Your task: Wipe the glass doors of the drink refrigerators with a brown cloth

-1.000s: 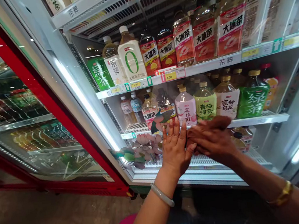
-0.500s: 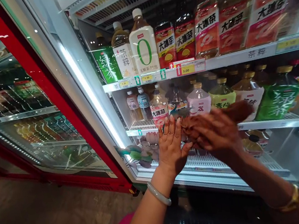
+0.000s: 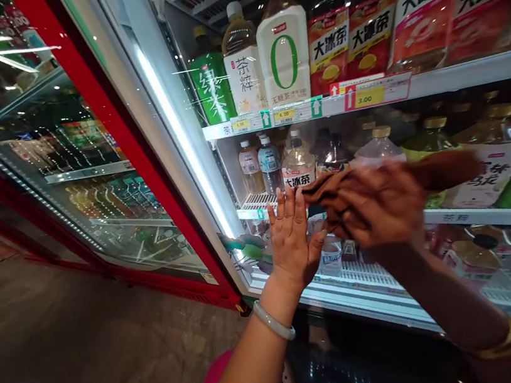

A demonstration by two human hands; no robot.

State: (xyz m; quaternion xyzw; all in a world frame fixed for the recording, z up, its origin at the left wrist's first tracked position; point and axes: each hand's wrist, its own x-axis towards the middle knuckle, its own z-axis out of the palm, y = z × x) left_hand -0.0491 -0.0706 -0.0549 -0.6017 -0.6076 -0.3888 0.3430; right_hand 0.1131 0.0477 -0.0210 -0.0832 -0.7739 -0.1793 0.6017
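My left hand (image 3: 290, 237) lies flat with fingers spread against the glass of a lit drinks cooler. To its right, my right hand (image 3: 379, 209), smeared by motion, is on a crumpled brown cloth (image 3: 333, 199) pressed to the glass. The cloth sticks out on both sides of that hand. Behind the glass, bottles stand on shelves, among them a large white-labelled bottle (image 3: 283, 48) on the upper shelf and a tea bottle (image 3: 298, 166) near my left fingertips.
A red door frame (image 3: 131, 152) slants down on the left, with more bottles behind glass beyond it. Price tags line the shelf edge (image 3: 329, 105). Brown floor (image 3: 114, 338) shows at the lower left.
The view has shifted closer to the cooler, so the bottles look larger. My right hand and the cloth have moved slightly right in view; my left hand remains flat on the glass.
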